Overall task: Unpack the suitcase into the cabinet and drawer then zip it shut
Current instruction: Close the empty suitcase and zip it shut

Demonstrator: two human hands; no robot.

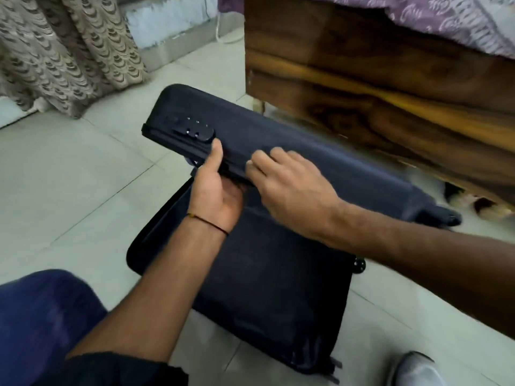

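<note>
Head view: the suitcase [267,277] lies open on the floor at frame centre. Its base appears empty, so unpacking looks done, with closing and zipping left. The left hand [216,190] grips the half-raised lid's edge. The right hand [292,188] rests flat on the lid. The wooden bed frame [362,79] crowds the lid at upper right.

Pale tiled floor [69,176] has the open navy suitcase [264,288] lying on it, right beside the wooden bed frame [362,79].
</note>
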